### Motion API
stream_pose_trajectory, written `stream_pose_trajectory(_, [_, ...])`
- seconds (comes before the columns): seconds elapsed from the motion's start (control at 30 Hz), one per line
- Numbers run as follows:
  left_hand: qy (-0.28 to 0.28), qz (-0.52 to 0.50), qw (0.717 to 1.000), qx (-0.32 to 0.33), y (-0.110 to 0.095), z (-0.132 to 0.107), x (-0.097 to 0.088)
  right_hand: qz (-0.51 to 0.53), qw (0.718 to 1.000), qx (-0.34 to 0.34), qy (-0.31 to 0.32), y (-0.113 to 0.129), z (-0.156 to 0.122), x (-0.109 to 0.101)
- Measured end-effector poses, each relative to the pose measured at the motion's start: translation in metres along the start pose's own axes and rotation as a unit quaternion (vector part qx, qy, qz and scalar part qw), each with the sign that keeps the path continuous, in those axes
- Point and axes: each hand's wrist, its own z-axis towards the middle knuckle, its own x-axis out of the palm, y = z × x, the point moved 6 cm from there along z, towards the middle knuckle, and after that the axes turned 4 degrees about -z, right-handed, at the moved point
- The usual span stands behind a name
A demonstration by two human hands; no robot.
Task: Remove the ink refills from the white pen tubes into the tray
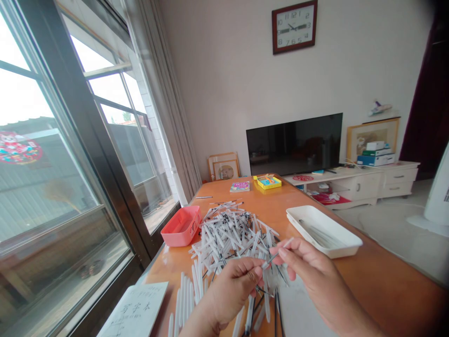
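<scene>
Nearest, the left hand (238,285) and right hand (305,262) hold a slim pen piece (273,257) in fingertip pinches, slanted over the near edge of the heap. Lower left lies a paper notebook (135,311) with handwritten characters; beside it, frosted plastic pen barrels (184,297) lie roughly parallel. Beyond the hands, which hide part of it, a tangled heap of translucent tubes and black rods (229,234) blocks the middle of the glossy orange-brown table (270,206), between a coral plastic basket (178,230) and a shallow, round-cornered white tray (324,234) holding a few slender pieces. Farther off sit a colourful booklet (240,186) and a yellow open box (268,182).
</scene>
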Motion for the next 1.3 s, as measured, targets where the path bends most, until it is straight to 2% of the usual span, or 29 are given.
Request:
stream_pose_trajectory(0.1, [-0.002, -0.011, 1.000, -0.005, 0.002, 0.001, 0.000, -0.024, 0.999, 0.008, 0.033, -0.002, -0.001, 0.008])
stream_pose_trajectory(0.27, [-0.031, -0.040, 0.999, -0.011, 0.007, 0.005, -0.007, -0.035, 0.999, 0.033, -0.013, -0.008, -0.002, -0.002])
stream_pose_trajectory(0.47, [-0.095, -0.118, 0.988, 0.013, 0.002, 0.004, -0.026, -0.079, 0.995, 0.035, -0.040, -0.016, 0.002, -0.011])
stream_pose_trajectory(0.63, [-0.198, -0.219, 0.954, 0.044, 0.005, 0.004, -0.055, -0.112, 0.991, 0.058, -0.042, -0.026, 0.004, -0.008])
stream_pose_trajectory(0.77, [-0.312, -0.273, 0.909, 0.033, 0.018, 0.004, -0.085, -0.155, 0.987, 0.035, -0.007, -0.010, 0.011, 0.010])
stream_pose_trajectory(0.87, [-0.336, -0.322, 0.885, 0.015, 0.025, 0.005, -0.097, -0.219, 0.975, -0.008, 0.043, 0.009, 0.034, 0.032])
stream_pose_trajectory(0.97, [-0.334, -0.365, 0.869, -0.006, 0.028, 0.005, -0.102, -0.318, 0.942, -0.070, 0.082, 0.016, 0.075, 0.054])
stream_pose_trajectory(1.0, [-0.331, -0.374, 0.866, -0.013, 0.029, 0.005, -0.102, -0.367, 0.922, -0.080, 0.091, 0.013, 0.090, 0.061])
stream_pose_trajectory(1.13, [-0.326, -0.391, 0.860, -0.023, 0.031, 0.004, -0.103, -0.426, 0.893, -0.074, 0.124, -0.008, 0.149, 0.086])
stream_pose_trajectory(1.3, [-0.329, -0.383, 0.863, -0.025, 0.030, 0.002, -0.102, -0.499, 0.851, -0.047, 0.155, -0.031, 0.192, 0.119])
